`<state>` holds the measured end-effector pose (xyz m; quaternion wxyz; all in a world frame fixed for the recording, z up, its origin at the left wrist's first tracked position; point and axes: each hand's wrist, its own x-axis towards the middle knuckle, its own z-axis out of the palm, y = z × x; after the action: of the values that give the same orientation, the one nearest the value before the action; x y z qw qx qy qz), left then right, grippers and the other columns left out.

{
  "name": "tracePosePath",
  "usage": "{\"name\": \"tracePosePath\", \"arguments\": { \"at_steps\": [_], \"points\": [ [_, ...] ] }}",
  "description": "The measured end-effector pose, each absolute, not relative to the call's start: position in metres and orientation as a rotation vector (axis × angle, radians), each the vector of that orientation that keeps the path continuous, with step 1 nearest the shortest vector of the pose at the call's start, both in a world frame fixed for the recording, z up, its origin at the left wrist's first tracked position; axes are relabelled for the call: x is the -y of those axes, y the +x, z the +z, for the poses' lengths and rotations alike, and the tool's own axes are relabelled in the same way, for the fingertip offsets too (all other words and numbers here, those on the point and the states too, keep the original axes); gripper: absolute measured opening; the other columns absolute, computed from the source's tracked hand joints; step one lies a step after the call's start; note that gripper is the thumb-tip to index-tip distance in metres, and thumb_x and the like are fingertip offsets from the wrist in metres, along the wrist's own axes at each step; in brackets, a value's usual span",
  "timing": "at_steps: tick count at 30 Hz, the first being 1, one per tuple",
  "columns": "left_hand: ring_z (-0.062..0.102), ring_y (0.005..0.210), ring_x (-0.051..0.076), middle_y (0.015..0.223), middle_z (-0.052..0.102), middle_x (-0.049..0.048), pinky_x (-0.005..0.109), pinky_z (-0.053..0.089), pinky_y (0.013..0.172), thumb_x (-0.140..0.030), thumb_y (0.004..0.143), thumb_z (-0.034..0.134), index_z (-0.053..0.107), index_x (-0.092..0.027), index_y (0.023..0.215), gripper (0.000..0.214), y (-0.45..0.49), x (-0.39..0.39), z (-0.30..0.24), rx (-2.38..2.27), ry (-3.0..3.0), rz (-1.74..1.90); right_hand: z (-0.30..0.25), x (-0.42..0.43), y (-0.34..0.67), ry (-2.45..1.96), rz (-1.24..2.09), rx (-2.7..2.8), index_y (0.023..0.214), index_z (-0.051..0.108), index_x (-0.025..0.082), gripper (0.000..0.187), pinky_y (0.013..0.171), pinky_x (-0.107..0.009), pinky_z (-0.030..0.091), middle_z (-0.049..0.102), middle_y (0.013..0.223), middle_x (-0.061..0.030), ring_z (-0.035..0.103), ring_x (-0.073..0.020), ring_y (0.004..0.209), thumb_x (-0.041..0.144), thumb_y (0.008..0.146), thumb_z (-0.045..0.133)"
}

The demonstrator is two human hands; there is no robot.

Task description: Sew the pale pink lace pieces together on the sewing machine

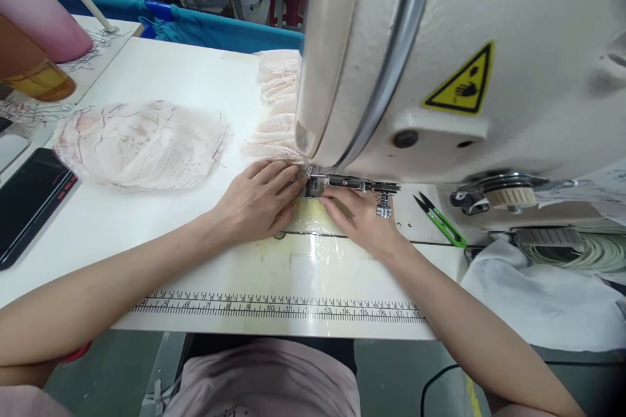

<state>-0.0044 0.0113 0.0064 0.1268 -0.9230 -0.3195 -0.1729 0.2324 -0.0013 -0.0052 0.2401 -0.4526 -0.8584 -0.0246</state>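
Beside the presser foot of a sewing machine, my left hand lies with its fingers stretched over the near edge of a gathered pale pink fabric. Its thumb is partly tucked under. The fabric runs away behind the machine head, which hides part of it. My right hand rests on the machine bed to the right of the foot, thumb and forefinger apart. A metal guide with a knurled screw covers some of its fingers. I see nothing in its grip.
A bundle of sheer pale fabric lies left, near a black phone-like device. Green thread snips lie right of my right hand. The machine head overhangs the right side. A printed ruler follows the table's front edge.
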Motion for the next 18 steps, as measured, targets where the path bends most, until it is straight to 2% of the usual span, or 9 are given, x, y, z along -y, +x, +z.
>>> {"name": "tracePosePath", "arguments": {
  "at_steps": [4, 8, 11, 16, 18],
  "points": [
    [0.059, 0.111, 0.028, 0.112, 0.069, 0.0133, 0.041, 0.049, 0.086, -0.031, 0.094, 0.05, 0.062, -0.013, 0.12, 0.034, -0.005, -0.007, 0.011, 0.959, -2.645, -0.533, -0.008, 0.002, 0.236, -1.226, -0.097, 2.333, 0.109, 0.067, 0.025, 0.026, 0.083, -0.035, 0.047, 0.073, 0.09, -0.0042, 0.066, -0.0179, 0.08, 0.038, 0.098, 0.047],
    [0.062, 0.09, 0.024, 0.099, 0.07, 0.0094, 0.037, 0.047, 0.073, -0.033, 0.099, 0.041, 0.064, -0.018, 0.117, 0.033, -0.002, -0.021, 0.022, 1.21, -2.618, -0.477, -0.019, -0.001, 0.244, -1.146, -0.14, 2.297, 0.112, 0.066, 0.025, 0.024, 0.073, -0.034, 0.047, 0.074, 0.088, -0.0049, 0.066, -0.0201, 0.079, 0.035, 0.097, 0.051],
    [0.063, 0.083, 0.023, 0.101, 0.068, 0.0102, 0.037, 0.048, 0.069, -0.03, 0.098, 0.04, 0.065, -0.018, 0.118, 0.034, 0.004, -0.051, 0.029, 1.423, -2.672, -0.408, -0.029, -0.004, 0.252, -1.092, -0.098, 2.318, 0.115, 0.066, 0.026, 0.025, 0.068, -0.034, 0.045, 0.073, 0.092, -0.0058, 0.066, -0.0209, 0.081, 0.035, 0.096, 0.052],
    [0.064, 0.093, 0.022, 0.116, 0.066, 0.0089, 0.033, 0.051, 0.074, -0.017, 0.096, 0.041, 0.059, -0.019, 0.126, 0.035, 0.004, -0.09, 0.038, 1.554, -2.581, -0.335, -0.035, -0.01, 0.261, -0.931, -0.084, 2.352, 0.118, 0.065, 0.033, 0.028, 0.06, -0.036, 0.045, 0.073, 0.101, -0.0053, 0.065, -0.0232, 0.083, 0.033, 0.095, 0.049],
    [0.063, 0.096, 0.021, 0.117, 0.066, 0.0085, 0.032, 0.051, 0.077, -0.012, 0.094, 0.04, 0.059, -0.018, 0.122, 0.035, -0.005, -0.085, 0.042, 1.6, -2.534, -0.306, -0.031, -0.01, 0.26, -0.887, -0.102, 2.342, 0.118, 0.065, 0.032, 0.028, 0.06, -0.035, 0.044, 0.073, 0.102, -0.0055, 0.064, -0.0216, 0.078, 0.029, 0.095, 0.049]
  ]
}}
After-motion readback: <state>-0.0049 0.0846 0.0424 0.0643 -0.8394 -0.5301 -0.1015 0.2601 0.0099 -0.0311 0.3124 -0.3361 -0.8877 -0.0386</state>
